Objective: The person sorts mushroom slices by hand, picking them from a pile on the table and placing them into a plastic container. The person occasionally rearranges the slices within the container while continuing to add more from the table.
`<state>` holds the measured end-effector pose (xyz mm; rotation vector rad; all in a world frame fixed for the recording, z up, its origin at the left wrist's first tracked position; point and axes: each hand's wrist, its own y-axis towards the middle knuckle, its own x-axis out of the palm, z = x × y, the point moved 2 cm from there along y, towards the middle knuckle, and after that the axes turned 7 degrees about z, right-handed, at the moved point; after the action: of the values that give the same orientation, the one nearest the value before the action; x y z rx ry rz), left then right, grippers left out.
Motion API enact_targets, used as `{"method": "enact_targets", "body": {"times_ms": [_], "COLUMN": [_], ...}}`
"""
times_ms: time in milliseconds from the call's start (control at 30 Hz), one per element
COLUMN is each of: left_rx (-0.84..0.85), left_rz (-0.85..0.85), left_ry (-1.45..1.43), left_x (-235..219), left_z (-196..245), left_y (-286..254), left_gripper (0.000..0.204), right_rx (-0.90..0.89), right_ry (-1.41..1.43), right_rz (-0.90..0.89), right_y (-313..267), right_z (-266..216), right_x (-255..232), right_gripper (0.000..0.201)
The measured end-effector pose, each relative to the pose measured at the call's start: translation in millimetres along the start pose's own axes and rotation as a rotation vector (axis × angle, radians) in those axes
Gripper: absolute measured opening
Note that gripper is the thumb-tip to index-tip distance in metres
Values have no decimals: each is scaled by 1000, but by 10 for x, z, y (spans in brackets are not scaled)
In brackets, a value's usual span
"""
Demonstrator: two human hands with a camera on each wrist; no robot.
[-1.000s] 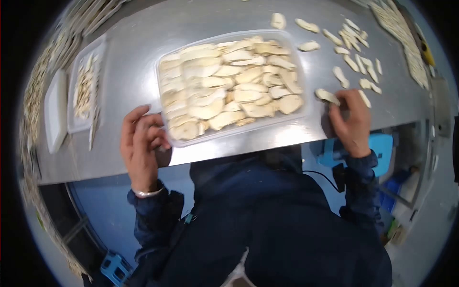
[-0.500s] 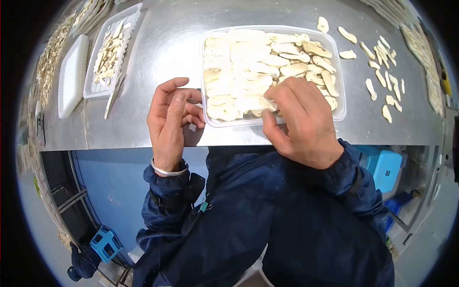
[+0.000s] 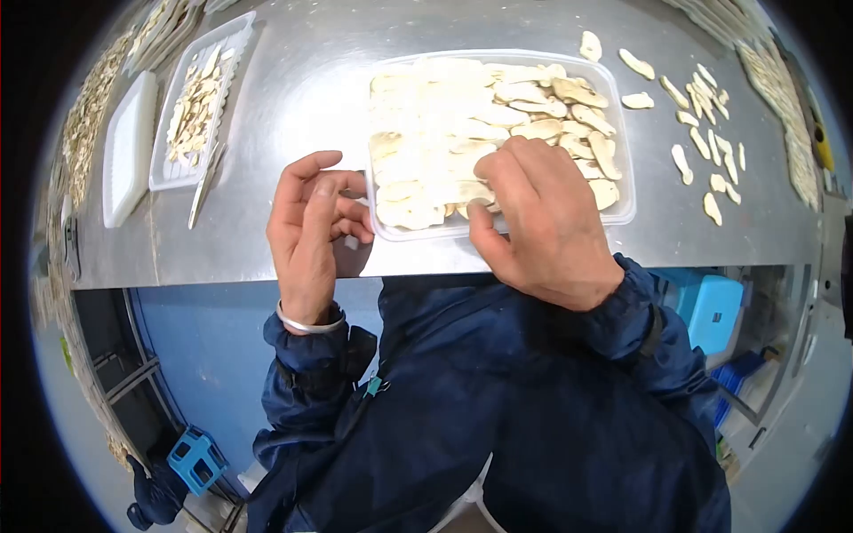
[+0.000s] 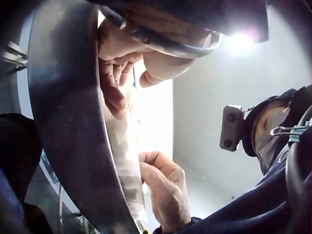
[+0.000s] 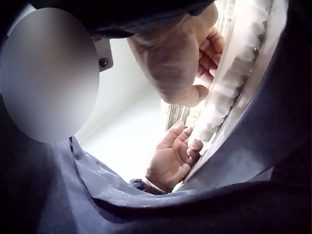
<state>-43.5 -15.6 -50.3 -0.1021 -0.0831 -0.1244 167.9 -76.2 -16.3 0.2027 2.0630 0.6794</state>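
Pale mushroom slices (image 3: 524,92) lie in overlapping rows in a clear plastic tray (image 3: 626,200) on a metal table. Over the tray's front middle, my right hand (image 3: 551,222) reaches down with bent fingers. Its thumb and index fingertips sit around the end of one slice; I cannot tell whether they pinch it. My left hand (image 3: 306,226) stays at the tray's left wall, its fingers loosely curled and holding nothing, the lower fingertips right at the rim. From the right wrist view, the right fingers (image 5: 209,58) reach onto the slices, with the left hand (image 5: 170,158) beyond.
Loose mushroom slices (image 3: 680,164) are scattered on the table (image 3: 311,53) to the right. At the left stand a tray with smaller pieces (image 3: 160,173), a knife (image 3: 206,186) and a white tray (image 3: 124,178). More slices (image 3: 782,124) line the right edge. The table's front edge runs below the hands.
My right hand has moved left from the loose slices, where it pinched one, to over the tray's front, and stays there. The left hand remains by the tray; the head view has shifted.
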Motion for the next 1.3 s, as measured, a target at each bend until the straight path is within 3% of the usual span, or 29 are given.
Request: {"method": "enact_targets", "body": {"times_ms": [133,167,267,333,400,500,600,933,1167,1300], "left_rx": [1,-4,35,41,27,17,22,8,11,23], "left_rz": [15,17,1,-13,-2,-2,-13,-4,-19,20], "left_ry": [44,51,29,39,46,73,94,94,93,109], "left_x": [-10,-18,-29,-43,-28,-52,-76,-99,-112,-61], "left_z": [-21,-23,-42,-63,-53,-67,-81,-97,-101,-71], "left_y": [1,4,14,24,22,43,61,73,79,43], "left_gripper": [30,30,31,31,33,36,36,36,36,36], "right_rx": [60,73,258,452,628,719,688,580,508,346], "right_ry": [-24,-61,-259,-425,-610,-556,-411,-490,-567,-485], "right_rz": [30,132,314,344,179,47,108,219,217,212], "right_y": [-36,-65,-357,-658,-1028,-1308,-1420,-1518,-1441,-1149], "right_z": [85,147,638,1010,1298,1397,1448,1512,1370,1058], "right_x": [-310,-480,-1052,-1479,-1805,-1922,-1837,-1718,-1694,-1572], "right_gripper": [29,24,20,16,15,19,23,12,16,21]}}
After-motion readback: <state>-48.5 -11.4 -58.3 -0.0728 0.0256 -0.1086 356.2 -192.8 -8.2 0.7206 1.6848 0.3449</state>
